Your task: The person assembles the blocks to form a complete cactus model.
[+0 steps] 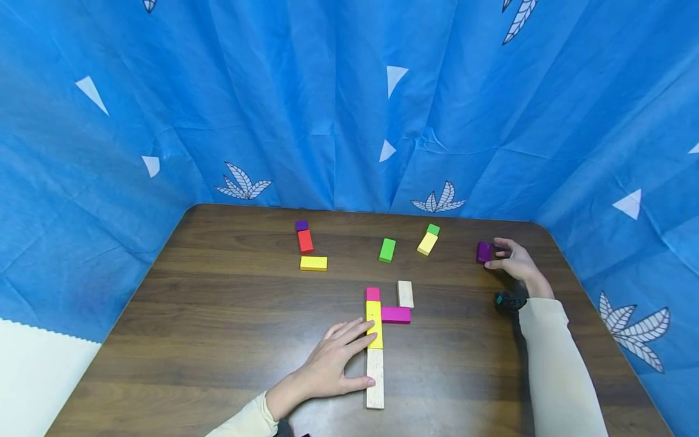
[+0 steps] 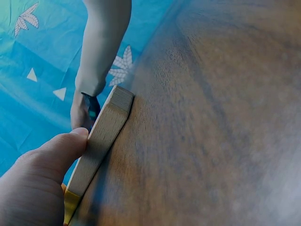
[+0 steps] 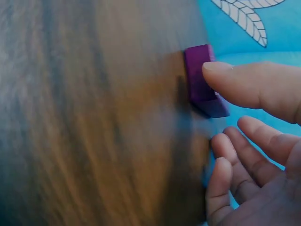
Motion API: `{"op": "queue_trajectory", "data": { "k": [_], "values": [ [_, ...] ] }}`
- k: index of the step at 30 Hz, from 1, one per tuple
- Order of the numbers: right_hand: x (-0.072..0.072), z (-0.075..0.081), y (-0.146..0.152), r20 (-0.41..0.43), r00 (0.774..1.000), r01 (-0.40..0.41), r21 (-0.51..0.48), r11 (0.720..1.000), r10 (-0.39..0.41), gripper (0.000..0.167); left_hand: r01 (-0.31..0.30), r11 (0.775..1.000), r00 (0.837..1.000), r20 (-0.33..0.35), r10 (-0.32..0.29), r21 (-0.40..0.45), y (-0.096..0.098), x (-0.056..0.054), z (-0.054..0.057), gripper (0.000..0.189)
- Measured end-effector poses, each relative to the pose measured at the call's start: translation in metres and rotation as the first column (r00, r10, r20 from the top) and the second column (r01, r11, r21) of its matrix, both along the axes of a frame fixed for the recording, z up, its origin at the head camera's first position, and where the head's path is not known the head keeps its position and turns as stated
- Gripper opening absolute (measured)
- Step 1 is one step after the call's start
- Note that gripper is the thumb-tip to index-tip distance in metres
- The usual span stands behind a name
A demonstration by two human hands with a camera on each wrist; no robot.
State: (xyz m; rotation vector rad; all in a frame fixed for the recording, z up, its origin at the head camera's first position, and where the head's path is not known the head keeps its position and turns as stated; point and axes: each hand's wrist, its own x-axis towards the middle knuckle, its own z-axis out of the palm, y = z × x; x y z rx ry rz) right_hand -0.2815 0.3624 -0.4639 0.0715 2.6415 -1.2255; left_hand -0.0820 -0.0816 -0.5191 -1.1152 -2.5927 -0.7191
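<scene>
My left hand [image 1: 330, 361] lies beside a line of blocks, its fingertips on the yellow block [image 1: 374, 309] and its thumb against the plain wooden block [image 1: 375, 370]. In the left wrist view, that thumb touches the side of the pale block [image 2: 96, 141]. A pink block [image 1: 372, 294] tops the line, and a magenta block [image 1: 395, 314] extends right from it, below another plain block [image 1: 405, 294]. Far right, my right hand [image 1: 516, 262] is at a purple block [image 1: 483, 252], fingers loosely bent around its right side. The thumb overlaps the block [image 3: 198, 75] in the right wrist view; contact is unclear.
Toward the back lie a dark purple block [image 1: 301, 225], a red block [image 1: 306, 241], a yellow block [image 1: 314, 263], a green block [image 1: 387, 250], a pale yellow block [image 1: 427, 244] and a small green block [image 1: 433, 229]. Blue curtain [image 1: 338, 109] surrounds the brown table [image 1: 218, 315].
</scene>
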Motion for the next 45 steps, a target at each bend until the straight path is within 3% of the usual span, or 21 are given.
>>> {"op": "queue_trajectory", "data": {
  "k": [9,31,37,45],
  "values": [
    [-0.002,-0.01,-0.004,-0.001,1.0,0.025,-0.013,1.0,-0.025,0.081,-0.005,1.0,1.0,0.003,0.005,-0.002,0.0,0.002,-0.002,0.075],
    [0.006,-0.009,-0.006,-0.074,0.995,0.069,0.037,0.997,-0.066,0.071,-0.003,1.0,1.0,-0.007,0.003,-0.006,0.0,0.002,-0.002,0.074],
    [0.014,-0.007,-0.023,-0.113,0.991,0.08,0.033,0.996,-0.076,0.072,-0.004,1.0,1.0,-0.01,0.004,-0.005,-0.001,0.001,0.0,0.075],
    [0.028,0.006,-0.066,-0.2,0.98,0.022,0.018,1.0,-0.018,0.069,-0.003,1.0,1.0,-0.001,0.003,-0.011,0.0,0.0,0.001,0.075]
  ]
}}
